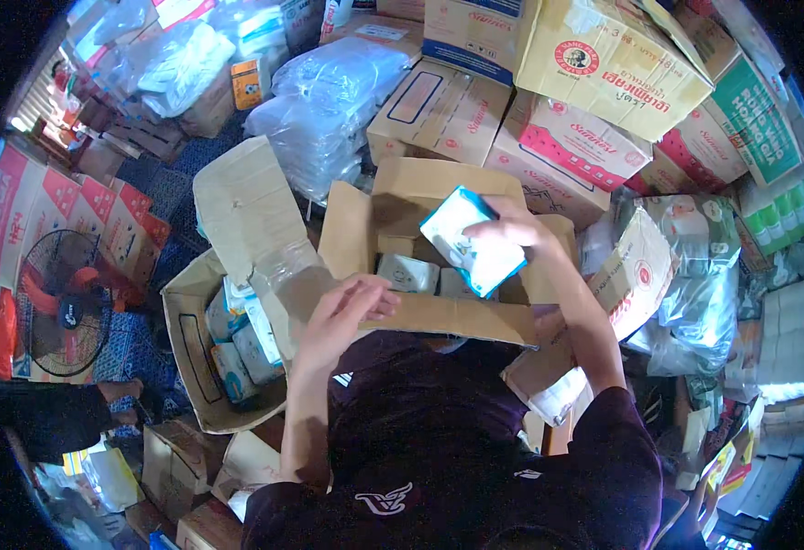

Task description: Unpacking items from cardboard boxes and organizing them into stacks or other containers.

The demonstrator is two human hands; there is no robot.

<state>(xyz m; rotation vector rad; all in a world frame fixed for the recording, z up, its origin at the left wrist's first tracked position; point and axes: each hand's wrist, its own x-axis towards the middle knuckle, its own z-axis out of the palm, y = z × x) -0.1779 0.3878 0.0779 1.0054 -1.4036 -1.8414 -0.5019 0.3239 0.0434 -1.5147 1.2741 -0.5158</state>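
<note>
In front of me stands an open cardboard box (457,321) with its flaps up. My right hand (517,231) grips a white and blue packet (473,243) from its right side, tilted over the box. Inside, pale packets (408,273) lie near the front wall. My left hand (354,307) is at the box's front left corner, its fingers stretched out and holding nothing; whether it touches the cardboard I cannot tell. To its left, a second open box (202,385) holds several white and blue packets (246,344).
Stacked cartons (439,110) and clear plastic-wrapped bundles (329,101) stand behind the box. A fan (67,312) is on the left, with another person's hand (122,399) below it. Torn cartons (640,270) and plastic-wrapped goods (695,312) crowd the right side.
</note>
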